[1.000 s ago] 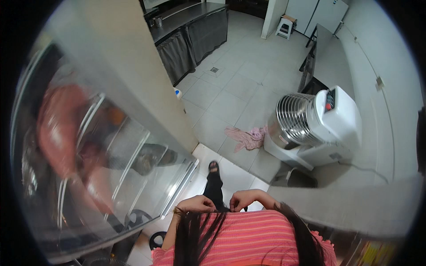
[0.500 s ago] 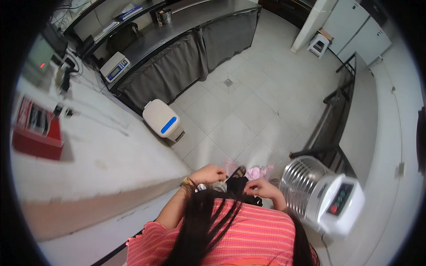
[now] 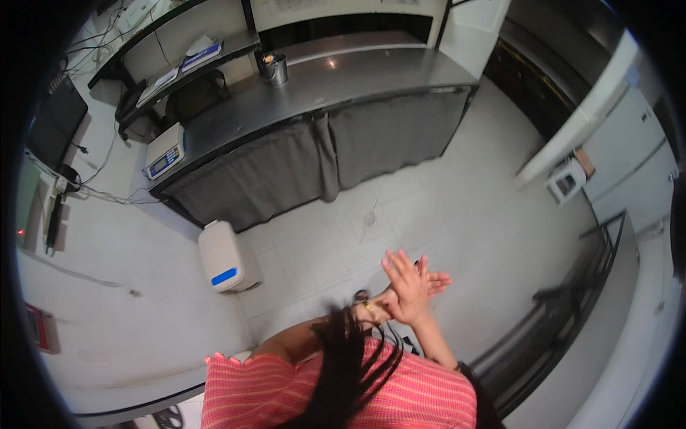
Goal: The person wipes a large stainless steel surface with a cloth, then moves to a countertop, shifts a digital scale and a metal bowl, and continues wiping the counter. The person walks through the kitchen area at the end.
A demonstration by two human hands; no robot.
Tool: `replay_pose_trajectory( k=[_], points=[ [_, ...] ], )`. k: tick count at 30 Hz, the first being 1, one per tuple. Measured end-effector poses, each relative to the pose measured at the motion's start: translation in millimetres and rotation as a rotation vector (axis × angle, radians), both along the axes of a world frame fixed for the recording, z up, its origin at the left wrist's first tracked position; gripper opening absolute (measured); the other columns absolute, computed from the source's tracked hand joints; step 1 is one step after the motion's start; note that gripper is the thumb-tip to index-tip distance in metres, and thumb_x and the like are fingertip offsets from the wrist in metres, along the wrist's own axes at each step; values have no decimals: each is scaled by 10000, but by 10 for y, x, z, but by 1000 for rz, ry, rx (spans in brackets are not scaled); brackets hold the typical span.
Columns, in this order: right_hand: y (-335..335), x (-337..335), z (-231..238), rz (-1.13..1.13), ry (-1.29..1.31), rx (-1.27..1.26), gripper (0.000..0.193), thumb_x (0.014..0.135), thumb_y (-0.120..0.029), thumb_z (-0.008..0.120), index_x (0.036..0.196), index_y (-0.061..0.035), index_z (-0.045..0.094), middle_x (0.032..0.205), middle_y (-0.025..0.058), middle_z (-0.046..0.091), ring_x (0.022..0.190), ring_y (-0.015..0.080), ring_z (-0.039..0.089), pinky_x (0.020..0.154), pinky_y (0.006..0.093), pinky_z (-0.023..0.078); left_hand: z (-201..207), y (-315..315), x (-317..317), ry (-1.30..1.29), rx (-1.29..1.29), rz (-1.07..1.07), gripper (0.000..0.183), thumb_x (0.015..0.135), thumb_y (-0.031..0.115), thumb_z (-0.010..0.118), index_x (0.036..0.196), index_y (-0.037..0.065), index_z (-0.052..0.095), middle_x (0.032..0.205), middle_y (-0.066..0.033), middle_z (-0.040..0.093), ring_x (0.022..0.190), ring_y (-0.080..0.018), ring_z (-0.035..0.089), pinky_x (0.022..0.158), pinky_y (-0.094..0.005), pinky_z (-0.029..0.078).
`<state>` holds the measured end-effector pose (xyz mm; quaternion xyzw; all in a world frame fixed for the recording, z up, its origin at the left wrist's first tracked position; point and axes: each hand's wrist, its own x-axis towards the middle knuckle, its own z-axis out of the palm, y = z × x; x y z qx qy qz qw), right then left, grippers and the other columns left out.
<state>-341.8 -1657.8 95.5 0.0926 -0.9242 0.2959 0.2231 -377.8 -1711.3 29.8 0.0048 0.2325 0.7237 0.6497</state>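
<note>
Both hands are raised in front of my body, crossing and touching, with nothing seen in them. My right hand lies over the left one, its fingers stretched and spread upward. Behind it, the fingers of my left hand point out to the right, straight. The right hand covers most of the left palm. A gold band and a dark round piece sit about my left wrist.
A lidded bin with a blue label stands ahead to the left. Beyond it runs a dark counter with a grey curtain, a scale and a metal bucket. A dark-framed bench lines the right wall.
My hands were apart and low near my body; now they are together and farther forward. The view has shifted, so the white machine at the right is out of sight.
</note>
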Motion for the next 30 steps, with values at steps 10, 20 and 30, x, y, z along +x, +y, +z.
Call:
replay_pose_trajectory(
  k=[10,20,30],
  points=[
    [4734,-1123,-1560,-531,-830,467,479,876,-349,529,1278,-88,532,1382,151,446,1274,335,412,1070,561,210,735,3450,-2604,-121,581,194,772,906,633,291,1460,101,209,1508,-106,221,1369,-249,249,1127,-439,188],
    [7492,-2802,-1584,-473,36,-1928,618,920,-581,373,1216,-55,505,1154,100,594,1047,239,557,897,340,428,73,7087,-3390,1639,231,254,710,931,554,333,1426,47,287,1483,-127,285,1384,-272,234,1121,-432,150],
    [9463,-4681,-1151,118,-382,-2173,714,941,-590,252,1325,-1,378,1339,203,447,1237,291,412,1079,381,281,-372,9255,-4959,2145,320,435,592,825,406,546,1300,68,451,1334,-179,438,1244,-366,406,1042,-478,309]
  ],
)
